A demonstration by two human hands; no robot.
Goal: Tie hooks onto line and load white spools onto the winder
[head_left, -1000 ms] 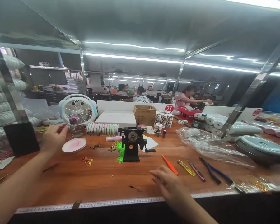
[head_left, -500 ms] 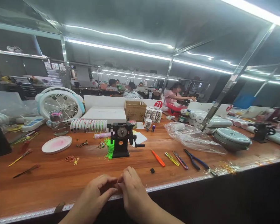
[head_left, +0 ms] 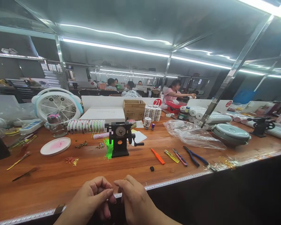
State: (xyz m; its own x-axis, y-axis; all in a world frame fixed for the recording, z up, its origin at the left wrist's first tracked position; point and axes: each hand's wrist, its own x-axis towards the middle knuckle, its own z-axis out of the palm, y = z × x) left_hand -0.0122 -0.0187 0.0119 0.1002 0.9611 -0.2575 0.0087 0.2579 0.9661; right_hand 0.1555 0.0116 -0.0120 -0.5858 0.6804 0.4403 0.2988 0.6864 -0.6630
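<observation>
My left hand [head_left: 92, 198] and my right hand [head_left: 133, 198] meet over the near edge of the wooden workbench [head_left: 89, 175]. Both have the fingers curled and pinched toward each other. Whatever lies between the fingertips is too small to make out. Just beyond them stands a black hand-crank winder [head_left: 119, 140] with green strands [head_left: 109, 149] beside it. A small black bit [head_left: 152, 168] lies on the wood to the right of my hands.
An orange-handled tool [head_left: 157, 156], a yellow tool [head_left: 171, 156], small scissors [head_left: 179, 157] and blue pliers [head_left: 195, 157] lie to the right. A pink-stained white dish [head_left: 55, 146], a fan [head_left: 56, 106], a row of spools [head_left: 86, 125] and a cardboard box [head_left: 134, 109] sit behind. People work at benches beyond.
My left hand came back from the fan area and my right hand drew in; both now pinch together at the bench edge. The view has shifted to the right.
</observation>
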